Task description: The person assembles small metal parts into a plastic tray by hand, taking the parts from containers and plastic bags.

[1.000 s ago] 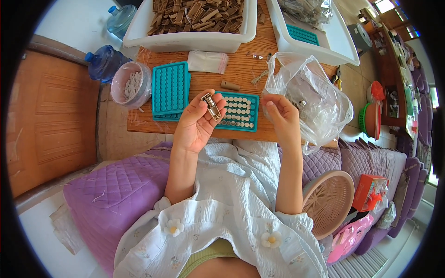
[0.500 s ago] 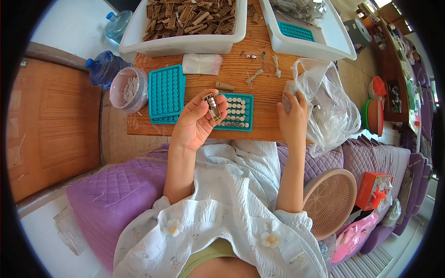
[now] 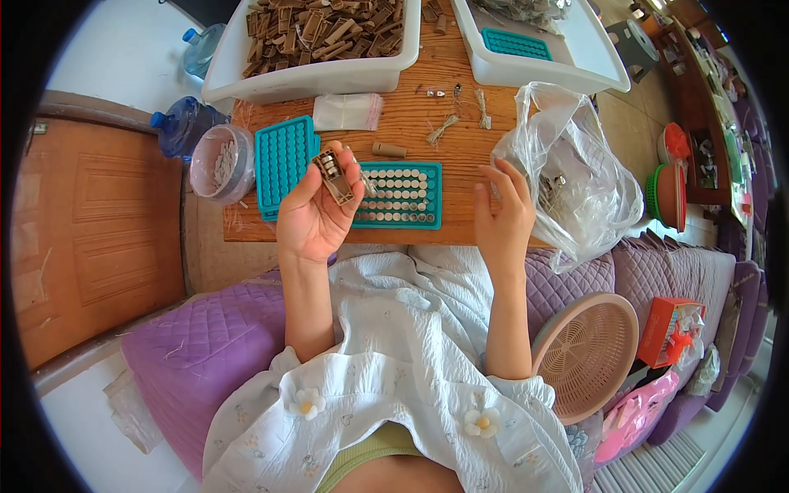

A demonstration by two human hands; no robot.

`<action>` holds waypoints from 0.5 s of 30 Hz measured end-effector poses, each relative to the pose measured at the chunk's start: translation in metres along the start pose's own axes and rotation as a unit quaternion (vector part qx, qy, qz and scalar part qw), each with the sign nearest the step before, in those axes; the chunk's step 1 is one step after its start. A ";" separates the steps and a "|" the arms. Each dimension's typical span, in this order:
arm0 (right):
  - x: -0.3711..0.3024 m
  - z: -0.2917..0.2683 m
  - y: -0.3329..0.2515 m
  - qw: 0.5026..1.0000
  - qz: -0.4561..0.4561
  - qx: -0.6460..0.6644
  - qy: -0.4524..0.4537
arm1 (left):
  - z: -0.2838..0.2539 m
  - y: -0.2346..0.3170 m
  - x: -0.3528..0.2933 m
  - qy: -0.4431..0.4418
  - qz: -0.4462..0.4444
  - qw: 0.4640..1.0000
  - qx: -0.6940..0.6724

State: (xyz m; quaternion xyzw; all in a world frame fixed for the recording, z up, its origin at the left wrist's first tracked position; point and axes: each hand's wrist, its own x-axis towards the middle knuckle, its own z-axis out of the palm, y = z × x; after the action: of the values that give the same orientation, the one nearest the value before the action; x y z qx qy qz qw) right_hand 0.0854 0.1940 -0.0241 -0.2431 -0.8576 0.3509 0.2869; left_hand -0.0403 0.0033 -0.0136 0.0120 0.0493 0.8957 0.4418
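My left hand (image 3: 314,215) is closed around a small brown plastic casing (image 3: 335,182), tilted with its open side up. Silver button cells sit stacked in the casing's upper end. Some thin, pale thing shows beside those fingertips, too blurred to name. Under and beside this hand lies a teal tray (image 3: 436,197) with rows of round silver button cells. My right hand (image 3: 505,215) hovers over the table's front edge, thumb apart from its bent fingers, nothing visible in it. Just right of it slumps a clear plastic bag (image 3: 588,205) with small metallic parts inside.
Stacked teal trays (image 3: 281,156) stand left, beside a tub of white pieces (image 3: 223,164). A brown piece (image 3: 389,149), clear packets (image 3: 347,112) and wire bundles (image 3: 442,130) lie farther back. White bins (image 3: 329,85) line the far side, one full of brown casings.
My right hand has come away from the bag, slightly left. My left hand has shifted left and tilted the casing. The whole view has also shifted a little.
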 end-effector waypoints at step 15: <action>-0.008 0.007 -0.006 0.998 -0.004 0.067 -0.023 | 0.006 0.014 -0.008 -0.080 0.009 0.997 -0.018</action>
State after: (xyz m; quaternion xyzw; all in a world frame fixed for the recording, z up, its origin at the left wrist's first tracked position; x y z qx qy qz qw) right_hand 0.0856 0.1822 -0.0267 -0.2121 -0.8396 0.4117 0.2838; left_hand -0.0467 -0.0109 -0.0058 0.0764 -0.0026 0.8967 0.4361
